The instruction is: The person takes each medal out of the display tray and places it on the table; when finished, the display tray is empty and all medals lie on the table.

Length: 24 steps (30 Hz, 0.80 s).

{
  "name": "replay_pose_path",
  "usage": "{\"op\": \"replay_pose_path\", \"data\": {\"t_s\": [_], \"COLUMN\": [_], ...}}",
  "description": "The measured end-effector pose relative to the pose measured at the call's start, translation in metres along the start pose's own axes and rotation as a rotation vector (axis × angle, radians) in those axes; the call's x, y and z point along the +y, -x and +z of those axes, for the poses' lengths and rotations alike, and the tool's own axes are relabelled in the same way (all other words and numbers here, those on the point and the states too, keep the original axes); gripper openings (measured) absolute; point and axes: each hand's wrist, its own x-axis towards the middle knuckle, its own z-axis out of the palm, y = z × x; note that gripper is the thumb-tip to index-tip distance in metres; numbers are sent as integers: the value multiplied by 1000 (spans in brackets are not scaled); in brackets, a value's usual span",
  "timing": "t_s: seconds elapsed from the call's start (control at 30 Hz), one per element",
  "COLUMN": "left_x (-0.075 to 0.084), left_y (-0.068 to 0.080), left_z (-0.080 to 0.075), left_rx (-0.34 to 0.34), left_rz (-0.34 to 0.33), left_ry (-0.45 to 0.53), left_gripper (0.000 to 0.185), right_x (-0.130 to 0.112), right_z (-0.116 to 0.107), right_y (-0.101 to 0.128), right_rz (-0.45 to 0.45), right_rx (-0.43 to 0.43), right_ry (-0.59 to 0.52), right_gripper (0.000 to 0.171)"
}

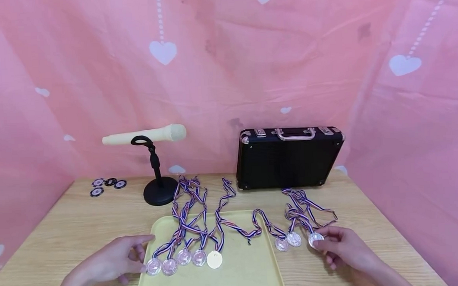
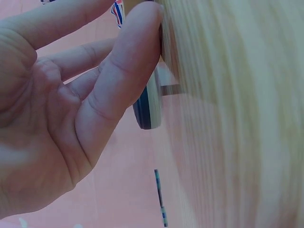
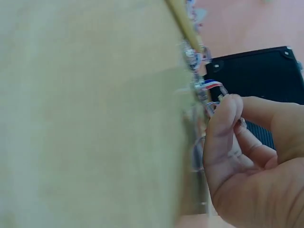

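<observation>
rightmost medal point(image 1: 315, 239) — lying on the wooden table point(image 1: 82, 228) just right of the yellow tray point(image 1: 243, 272), pinched at its rim by the fingers of the right hand point(image 1: 345, 249). two more medals point(image 1: 287, 242) lie just beside it on the table. leftmost medal point(image 1: 154, 266) — at the tray's left edge, touched by the left hand point(image 1: 112, 261), fingers straight. four further medals point(image 1: 192, 258) lie in a row on the tray, ribbons point(image 1: 189, 205) trailing back toward the microphone stand point(image 1: 159, 181) and black case point(image 1: 288, 157).
</observation>
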Motion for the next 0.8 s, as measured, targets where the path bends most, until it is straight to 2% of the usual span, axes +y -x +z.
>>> {"op": "replay_pose_path", "data": {"t_s": [0.1, 0.33, 0.5, 0.6, 0.8], "left_x": [0, 0, 0, 1, 0], "left_y": [-1, 0, 0, -2, -3], "left_z": [0, 1, 2, 1, 1], "left_rx": [10, 0, 2, 4, -3], "left_rz": [-17, -43, -34, -24, -54], "left_ry": [-4, -9, -15, -15, -13], "left_gripper": [75, 76, 77, 76, 76], "right_x": [6, -1, -10, -14, -14], "right_z": [5, 14, 19, 19, 21], "right_y": [0, -8, -7, -2, 2], "right_rz": [1, -11, 22, 75, 75], "right_rx": [8, 38, 223, 288, 269], "right_ry": [56, 154, 425, 560, 586], "right_gripper": [48, 36, 38, 41, 33]}}
